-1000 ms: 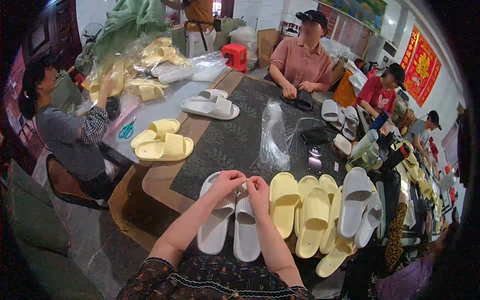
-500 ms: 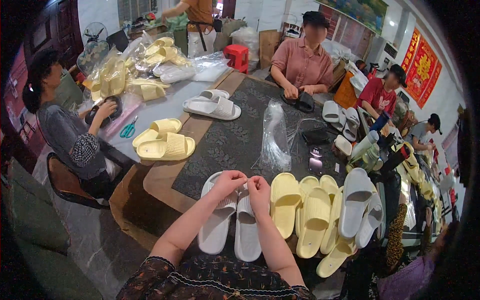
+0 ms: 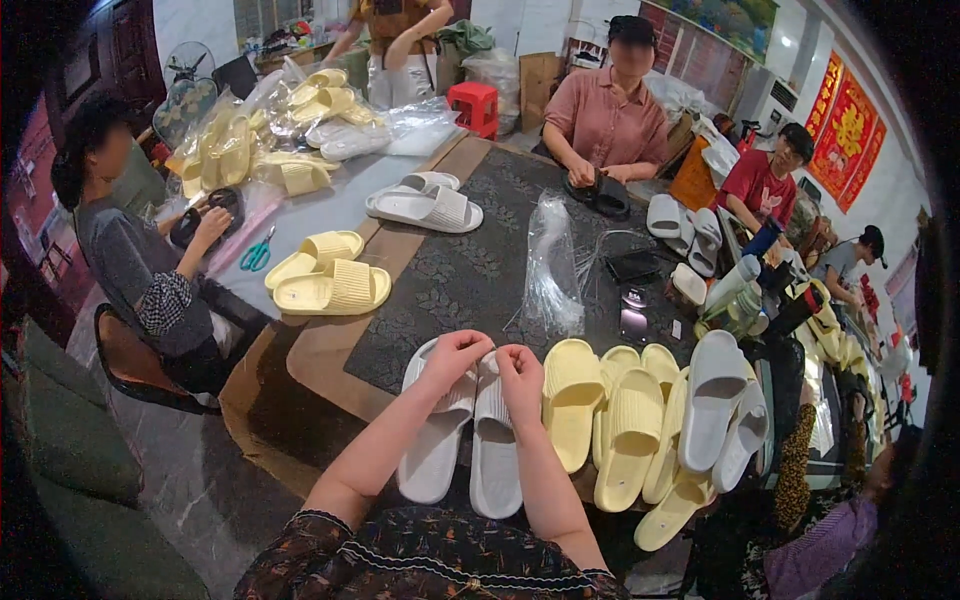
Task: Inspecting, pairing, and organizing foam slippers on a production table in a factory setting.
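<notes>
A white-walled workroom (image 3: 495, 20) holds a large table (image 3: 450, 270), its top covered in dark, leaf-patterned material above a brown border. At least six other people are in the room, among them a worker in a pink shirt (image 3: 608, 125) across the table, one in a grey top (image 3: 125, 250) seated at left, and one in red (image 3: 765, 190) at right. A red-and-gold banner (image 3: 845, 130) hangs at far right; one red stool (image 3: 473, 108) stands beyond the table's far end.

At the near edge, directly before the person, two grey slide sandals (image 3: 432, 450) lie side by side, toes pointing away and heels toward the body, their long axes nearly parallel. To their right are at least five yellow slides (image 3: 573, 400), some overlapping, and at least two further grey slides (image 3: 712, 400). At left, two yellow slides (image 3: 345, 288) point their toes rightward. One clear bag of thin strands (image 3: 550, 270) lies mid-table.

The left hand (image 3: 450, 365) and right hand (image 3: 520, 382) meet the toe ends with curled fingers, fingertips near each other; whether they pinch anything thin cannot be told. One pair of teal scissors (image 3: 257, 252) lies at left, and one phone (image 3: 633, 312) at right.
</notes>
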